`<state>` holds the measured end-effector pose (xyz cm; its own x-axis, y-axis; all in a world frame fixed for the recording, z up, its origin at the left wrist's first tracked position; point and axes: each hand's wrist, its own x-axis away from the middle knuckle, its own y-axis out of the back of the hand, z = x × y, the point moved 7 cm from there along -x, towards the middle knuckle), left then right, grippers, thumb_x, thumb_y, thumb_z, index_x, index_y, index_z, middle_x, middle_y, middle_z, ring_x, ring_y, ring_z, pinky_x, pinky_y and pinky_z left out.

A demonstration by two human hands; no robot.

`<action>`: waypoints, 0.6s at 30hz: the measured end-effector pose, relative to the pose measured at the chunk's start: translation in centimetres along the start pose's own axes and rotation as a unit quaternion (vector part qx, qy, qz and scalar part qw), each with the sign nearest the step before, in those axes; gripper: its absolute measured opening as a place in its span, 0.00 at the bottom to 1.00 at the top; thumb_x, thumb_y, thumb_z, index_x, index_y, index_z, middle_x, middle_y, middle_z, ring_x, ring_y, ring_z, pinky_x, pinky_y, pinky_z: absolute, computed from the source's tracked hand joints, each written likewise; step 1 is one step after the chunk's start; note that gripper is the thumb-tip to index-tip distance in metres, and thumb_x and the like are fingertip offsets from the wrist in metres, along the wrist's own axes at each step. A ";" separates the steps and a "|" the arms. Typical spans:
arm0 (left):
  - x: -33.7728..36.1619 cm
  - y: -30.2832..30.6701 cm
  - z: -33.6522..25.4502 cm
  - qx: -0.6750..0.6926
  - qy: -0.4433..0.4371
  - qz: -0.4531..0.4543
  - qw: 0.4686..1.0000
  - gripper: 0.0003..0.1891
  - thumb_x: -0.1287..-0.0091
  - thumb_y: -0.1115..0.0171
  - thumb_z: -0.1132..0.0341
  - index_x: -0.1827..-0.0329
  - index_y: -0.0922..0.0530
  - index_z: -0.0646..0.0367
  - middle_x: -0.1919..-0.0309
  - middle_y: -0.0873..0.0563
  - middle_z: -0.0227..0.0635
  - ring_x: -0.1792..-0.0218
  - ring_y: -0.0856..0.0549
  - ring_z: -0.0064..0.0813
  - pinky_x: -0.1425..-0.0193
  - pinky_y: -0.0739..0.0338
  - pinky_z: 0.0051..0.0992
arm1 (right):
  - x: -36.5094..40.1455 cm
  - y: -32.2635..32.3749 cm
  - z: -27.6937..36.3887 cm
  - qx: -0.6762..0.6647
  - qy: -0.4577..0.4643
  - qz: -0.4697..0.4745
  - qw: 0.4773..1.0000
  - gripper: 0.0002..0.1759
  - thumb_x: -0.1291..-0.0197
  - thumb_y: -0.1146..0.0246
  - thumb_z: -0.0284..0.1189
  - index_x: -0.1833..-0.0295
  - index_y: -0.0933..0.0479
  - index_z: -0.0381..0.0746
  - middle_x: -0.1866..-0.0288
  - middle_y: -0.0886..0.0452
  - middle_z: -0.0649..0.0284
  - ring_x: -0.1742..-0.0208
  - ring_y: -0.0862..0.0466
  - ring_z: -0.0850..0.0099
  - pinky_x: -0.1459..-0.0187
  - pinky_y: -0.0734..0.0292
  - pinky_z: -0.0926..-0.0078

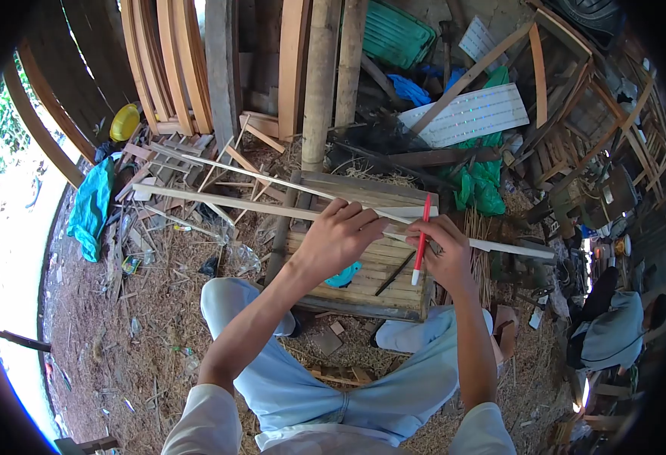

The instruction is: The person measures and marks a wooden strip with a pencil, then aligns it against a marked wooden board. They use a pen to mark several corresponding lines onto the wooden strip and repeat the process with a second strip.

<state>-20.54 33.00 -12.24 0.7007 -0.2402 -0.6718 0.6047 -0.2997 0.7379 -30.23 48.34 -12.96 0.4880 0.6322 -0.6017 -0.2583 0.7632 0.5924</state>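
Note:
My left hand (344, 233) is closed around a long pale wooden strip (234, 201) that runs to the left above the slatted bench (386, 292). A second, thinner strip (257, 174) slants down from the upper left to between my hands. My right hand (445, 246) holds a red pen (422, 241) with a white end, upright between the fingers, near the strips. A pale strip (519, 249) extends past my right hand to the right. On the bench lie a dark thin stick (395, 274) and a round turquoise object (343, 274), partly under my left forearm.
Wood offcuts (196, 171) and shavings cover the ground to the left. Bamboo poles (318, 83) and curved boards (293, 68) stand behind the bench. A teal cloth (90, 208) lies at left, green plastic (481, 182) behind. Another person (614, 330) is at far right.

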 end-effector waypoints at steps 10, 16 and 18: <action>0.3 0.3 0.1 -0.001 0.023 0.033 0.999 0.15 0.44 0.28 0.66 0.52 0.14 0.54 0.58 0.12 0.28 0.54 0.14 0.29 0.44 0.22 0.33 | 0.0 -0.2 0.4 0.004 0.038 0.003 0.999 0.20 0.51 0.27 0.14 0.50 0.17 0.36 0.61 0.14 0.60 0.57 0.15 0.61 0.57 0.19 0.63; 0.0 0.9 0.2 0.004 0.013 0.029 0.999 0.15 0.44 0.28 0.67 0.53 0.13 0.54 0.58 0.11 0.28 0.56 0.13 0.30 0.44 0.22 0.33 | 0.2 0.1 0.8 0.012 0.038 -0.015 0.999 0.20 0.51 0.26 0.14 0.50 0.17 0.36 0.59 0.14 0.59 0.57 0.15 0.60 0.58 0.19 0.63; 0.1 1.4 0.9 0.012 0.009 -0.001 1.000 0.12 0.39 0.31 0.63 0.54 0.15 0.54 0.61 0.13 0.28 0.56 0.14 0.31 0.50 0.24 0.34 | 0.1 0.5 0.9 0.049 0.030 -0.023 0.998 0.20 0.51 0.26 0.15 0.51 0.17 0.37 0.59 0.15 0.59 0.57 0.15 0.60 0.58 0.19 0.62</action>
<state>-19.94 31.74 -11.28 0.7062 -0.2238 -0.6718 0.5971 -0.3216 0.7348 -29.50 48.66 -12.27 0.4451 0.6066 -0.6587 -0.1537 0.7765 0.6111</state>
